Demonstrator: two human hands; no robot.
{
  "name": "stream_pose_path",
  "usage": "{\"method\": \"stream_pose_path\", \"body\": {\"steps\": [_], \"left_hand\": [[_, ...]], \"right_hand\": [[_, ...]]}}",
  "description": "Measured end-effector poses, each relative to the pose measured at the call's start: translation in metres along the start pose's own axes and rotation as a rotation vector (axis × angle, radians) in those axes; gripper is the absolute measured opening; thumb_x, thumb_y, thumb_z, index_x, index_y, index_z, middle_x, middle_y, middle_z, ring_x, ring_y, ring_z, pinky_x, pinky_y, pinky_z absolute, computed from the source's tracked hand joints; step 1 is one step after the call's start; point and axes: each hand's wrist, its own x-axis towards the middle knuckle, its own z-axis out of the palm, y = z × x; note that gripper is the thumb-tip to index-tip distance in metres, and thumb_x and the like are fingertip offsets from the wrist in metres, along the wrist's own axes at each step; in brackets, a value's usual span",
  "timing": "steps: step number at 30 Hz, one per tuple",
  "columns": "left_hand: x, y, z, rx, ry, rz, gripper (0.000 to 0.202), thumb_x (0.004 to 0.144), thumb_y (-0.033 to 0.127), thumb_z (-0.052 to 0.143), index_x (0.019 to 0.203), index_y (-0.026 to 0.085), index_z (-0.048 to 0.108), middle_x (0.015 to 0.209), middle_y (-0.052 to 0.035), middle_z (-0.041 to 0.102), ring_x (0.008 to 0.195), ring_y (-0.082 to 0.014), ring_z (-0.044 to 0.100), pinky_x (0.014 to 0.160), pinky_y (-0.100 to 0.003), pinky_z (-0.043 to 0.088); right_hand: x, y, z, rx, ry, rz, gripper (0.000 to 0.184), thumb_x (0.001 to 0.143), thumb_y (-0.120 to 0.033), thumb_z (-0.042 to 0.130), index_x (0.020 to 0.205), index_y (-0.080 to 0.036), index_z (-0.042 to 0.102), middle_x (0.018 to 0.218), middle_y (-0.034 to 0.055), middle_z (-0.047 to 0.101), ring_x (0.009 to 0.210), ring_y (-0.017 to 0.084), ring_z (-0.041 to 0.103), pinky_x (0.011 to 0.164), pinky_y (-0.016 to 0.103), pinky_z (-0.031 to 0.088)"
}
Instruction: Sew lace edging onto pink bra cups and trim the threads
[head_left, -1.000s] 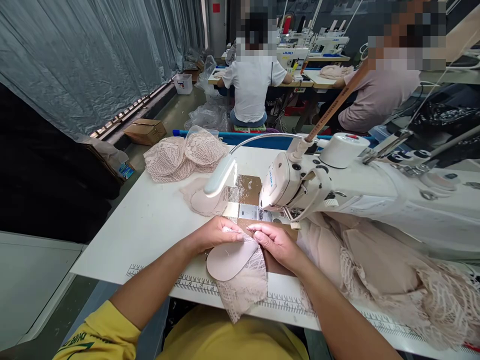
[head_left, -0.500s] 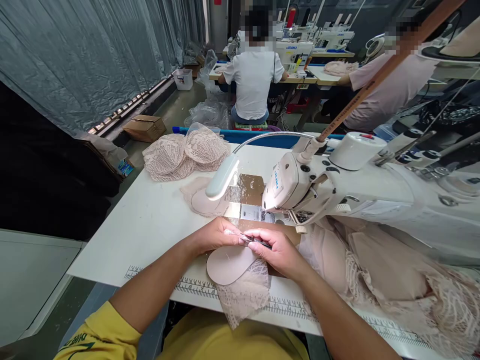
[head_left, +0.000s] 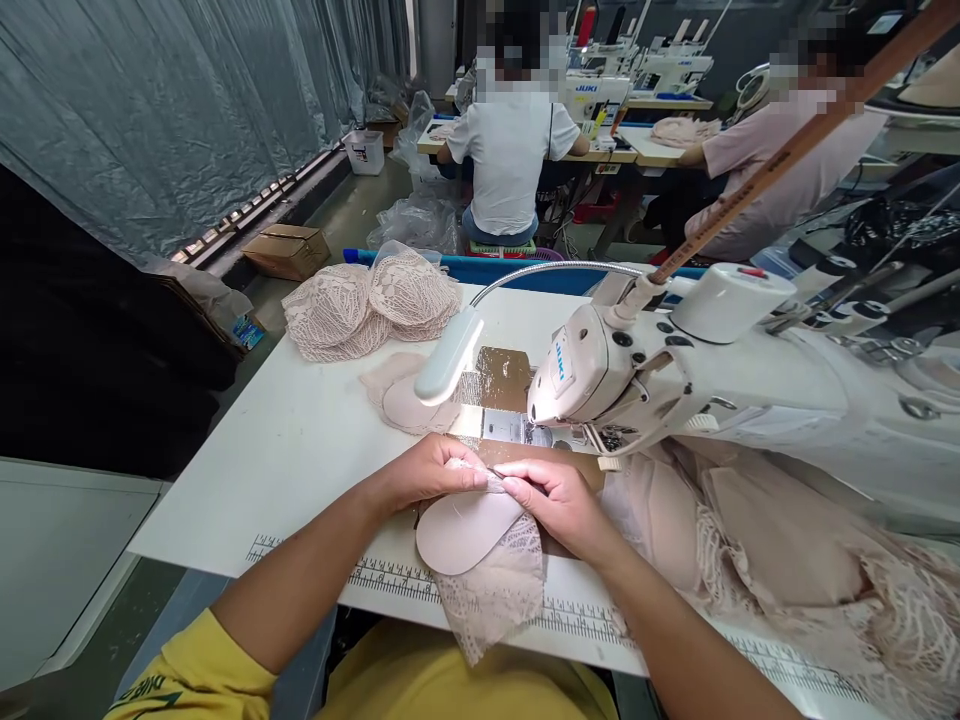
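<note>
My left hand (head_left: 424,473) and my right hand (head_left: 555,500) meet at the near edge of the white sewing table (head_left: 300,440), both pinched on the top edge of a beige padded cup (head_left: 465,530) with a lace piece (head_left: 495,590) under it. The lace hangs over the table's front edge, across the printed ruler strip (head_left: 382,575). Just behind my hands is the needle area of the white sewing machine (head_left: 675,370), lit by a gooseneck lamp (head_left: 446,355).
A stack of lace cups (head_left: 367,305) and some plain beige cups (head_left: 405,400) lie at the back left of the table. A heap of beige lace fabric (head_left: 787,560) fills the right side under the machine arm. Two people sit at machines further back. Grey plastic curtain on the left.
My hands stay together on the cup's top edge; the fingers shift slightly and the cup and lace have slid a little. The view has tilted a bit.
</note>
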Motion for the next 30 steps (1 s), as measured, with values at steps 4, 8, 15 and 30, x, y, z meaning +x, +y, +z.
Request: {"method": "stream_pose_path", "body": {"steps": [4,8,15,30], "left_hand": [[0.0,-0.003,0.0,-0.005,0.002,-0.009,0.035,0.067,0.043,0.076,0.08,0.011,0.072,0.064,-0.0031,0.06,0.058,-0.0135,0.051,0.052,-0.024,0.037],[-0.001,-0.002,0.003,0.001,-0.029,-0.01,0.032,0.068,0.042,0.076,0.075,0.012,0.069,0.06,0.0004,0.052,0.054,-0.0105,0.043,0.051,-0.023,0.032],[-0.002,-0.001,0.003,0.074,-0.076,-0.019,0.038,0.071,0.047,0.072,0.06,0.014,0.056,0.054,0.0042,0.035,0.049,-0.0076,0.029,0.047,-0.023,0.023],[0.001,-0.002,0.008,0.254,-0.053,0.065,0.041,0.072,0.04,0.069,0.052,0.016,0.042,0.054,0.0049,0.028,0.051,-0.0076,0.025,0.048,-0.024,0.015]], "right_hand": [[0.0,0.003,-0.003,-0.048,-0.028,-0.019,0.026,0.087,-0.034,0.06,0.106,-0.022,0.071,0.106,0.0062,0.072,0.097,0.024,0.066,0.089,0.04,0.051],[0.002,0.0,-0.002,-0.064,-0.052,-0.034,0.026,0.086,-0.033,0.061,0.107,-0.022,0.071,0.108,0.006,0.072,0.098,0.025,0.066,0.089,0.04,0.051],[0.005,-0.009,0.008,-0.031,-0.03,-0.026,0.023,0.088,-0.032,0.058,0.104,-0.024,0.073,0.102,0.0047,0.073,0.094,0.023,0.066,0.085,0.036,0.052],[0.008,-0.01,0.009,-0.161,-0.017,0.044,0.012,0.084,-0.029,0.06,0.082,-0.02,0.067,0.08,0.0025,0.068,0.073,0.018,0.061,0.065,0.029,0.045]]}}
